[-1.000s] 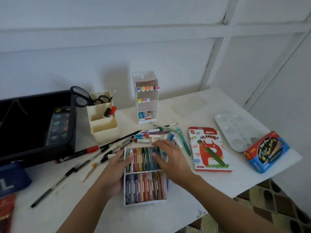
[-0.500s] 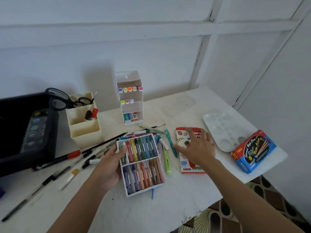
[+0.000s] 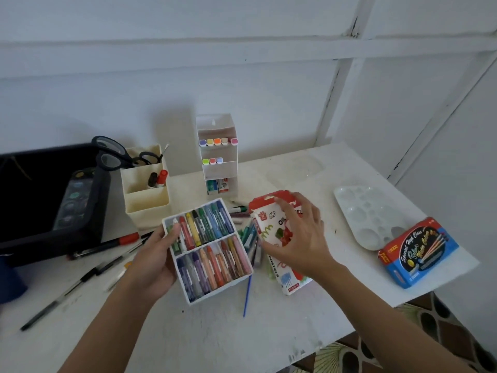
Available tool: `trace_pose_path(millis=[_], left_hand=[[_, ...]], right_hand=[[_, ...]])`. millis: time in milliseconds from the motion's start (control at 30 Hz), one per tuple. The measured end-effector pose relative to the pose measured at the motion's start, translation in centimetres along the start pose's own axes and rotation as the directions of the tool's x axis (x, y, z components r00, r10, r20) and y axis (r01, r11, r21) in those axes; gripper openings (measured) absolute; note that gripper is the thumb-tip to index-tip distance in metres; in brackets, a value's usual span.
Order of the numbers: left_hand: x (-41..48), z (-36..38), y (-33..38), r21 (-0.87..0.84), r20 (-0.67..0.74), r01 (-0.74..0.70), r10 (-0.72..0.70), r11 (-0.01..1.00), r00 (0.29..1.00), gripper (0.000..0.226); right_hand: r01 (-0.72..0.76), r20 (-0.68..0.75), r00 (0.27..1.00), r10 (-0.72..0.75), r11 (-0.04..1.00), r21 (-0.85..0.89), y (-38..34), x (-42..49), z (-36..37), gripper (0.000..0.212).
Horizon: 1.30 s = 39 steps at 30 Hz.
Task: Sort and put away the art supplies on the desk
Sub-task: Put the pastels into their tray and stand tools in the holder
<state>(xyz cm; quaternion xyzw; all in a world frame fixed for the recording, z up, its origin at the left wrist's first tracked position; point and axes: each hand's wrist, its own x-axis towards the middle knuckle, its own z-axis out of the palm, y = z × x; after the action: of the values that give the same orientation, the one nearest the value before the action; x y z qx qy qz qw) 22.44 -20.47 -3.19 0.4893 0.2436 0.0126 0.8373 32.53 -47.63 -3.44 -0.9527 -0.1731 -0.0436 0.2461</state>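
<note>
Step in hand: boxing oil pastels. Left hand [image 3: 156, 261] fingers clamped on pastel tray [image 3: 208, 250], lifted off worktop [image 3: 242, 340]. Right hand [image 3: 298, 238] fingers spread, gripping pastel box [image 3: 271, 230] just beside. Next: likely slide tray into box mouth, squarely aligned.

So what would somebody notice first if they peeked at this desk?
Probably the white tray of rainbow-coloured oil pastels, held at centre by the left hand. Beside it, the right hand grips the red-and-white oil pastel box, and a bright blue-and-red colour pencil box lies far right.
</note>
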Motion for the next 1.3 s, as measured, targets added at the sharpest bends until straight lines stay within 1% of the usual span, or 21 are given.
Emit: trace_pose_path(millis=[67,133,200,300,367,433,500,667,767,833,867,900,967,1067,1100,1167,1233,1300], left_hand=[[-0.5,-1.2,0.7,-0.008,-0.009,-0.024,0.024,1.000,1.000,0.033],[-1.2,-2.4,1.4,-0.013,-0.036,-0.046,0.046,0.999,0.998,0.033],[-2.0,-3.9,2.0,-0.028,-0.086,-0.070,0.068,0.997,0.994,0.030],[-3.5,-6.2,2.7,-0.060,-0.151,-0.105,0.095,0.993,0.984,0.028],[-4.6,-7.8,2.8,-0.075,-0.192,-0.118,0.101,0.990,0.976,0.028],[-5.6,-9.5,2.7,-0.083,-0.226,-0.117,0.096,0.990,0.969,0.030],[-6.5,-11.0,2.4,-0.082,-0.249,-0.119,0.095,0.990,0.964,0.032],[-7.8,-13.1,2.2,-0.098,-0.295,-0.139,0.105,0.985,0.950,0.033],[-8.2,-13.5,2.4,-0.106,-0.318,-0.146,0.106,0.984,0.942,0.033],[-8.5,-13.6,2.5,-0.106,-0.323,-0.151,0.110,0.983,0.940,0.032],[-8.6,-13.5,2.5,-0.099,-0.328,-0.148,0.108,0.984,0.939,0.031],[-8.6,-13.5,2.5,-0.090,-0.332,-0.143,0.106,0.986,0.937,0.030],[-8.7,-13.5,2.4,-0.080,-0.332,-0.139,0.105,0.987,0.937,0.028],[-8.6,-13.2,2.3,-0.078,-0.315,-0.137,0.106,0.987,0.943,0.026],[-8.5,-13.2,2.3,-0.076,-0.310,-0.136,0.106,0.988,0.945,0.026],[-8.3,-13.0,2.2,-0.069,-0.295,-0.135,0.109,0.988,0.949,0.027],[-8.1,-12.9,2.2,-0.061,-0.283,-0.133,0.110,0.989,0.953,0.027],[-8.0,-12.7,2.3,-0.053,-0.274,-0.128,0.109,0.990,0.956,0.028]], right_hand=[[0.113,0.056,0.992,-0.114,0.993,0.021,-1.3,-0.3,0.4,0.095],[0.243,0.102,0.965,-0.243,0.970,0.007,-2.6,-0.6,1.0,0.095],[0.343,0.165,0.926,-0.339,0.939,0.006,-3.8,-0.8,1.5,0.096],[0.455,0.300,0.850,-0.432,0.890,-0.009,-5.5,-0.3,2.2,0.100],[0.518,0.432,0.776,-0.459,0.855,-0.023,-6.8,0.4,2.7,0.103],[0.557,0.570,0.691,-0.445,0.830,-0.026,-8.3,1.2,3.2,0.107],[0.598,0.663,0.612,-0.431,0.801,-0.031,-9.9,1.8,3.7,0.104],[0.722,0.749,0.489,-0.448,0.690,-0.058,-13.6,2.3,4.6,0.081],[0.774,0.793,0.417,-0.444,0.631,-0.053,-15.0,2.5,4.8,0.073],[0.778,0.810,0.401,-0.427,0.625,-0.055,-15.5,2.6,4.9,0.077],[0.772,0.815,0.405,-0.415,0.633,-0.062,-15.8,2.6,4.9,0.081],[0.762,0.814,0.419,-0.403,0.643,-0.074,-15.9,2.6,5.0,0.086],[0.737,0.794,0.469,-0.386,0.667,-0.112,-15.9,2.7,5.2,0.096],[0.673,0.764,0.534,-0.362,0.729,-0.125,-15.5,2.7,5.4,0.101],[0.656,0.762,0.539,-0.359,0.746,-0.114,-15.4,2.9,5.3,0.098],[0.642,0.766,0.528,-0.367,0.763,-0.077,-15.4,3.3,4.9,0.086],[0.640,0.787,0.496,-0.368,0.767,-0.045,-15.4,3.9,4.1,0.075],[0.641,0.812,0.457,-0.364,0.767,-0.017,-15.6,4.4,3.5,0.068]])
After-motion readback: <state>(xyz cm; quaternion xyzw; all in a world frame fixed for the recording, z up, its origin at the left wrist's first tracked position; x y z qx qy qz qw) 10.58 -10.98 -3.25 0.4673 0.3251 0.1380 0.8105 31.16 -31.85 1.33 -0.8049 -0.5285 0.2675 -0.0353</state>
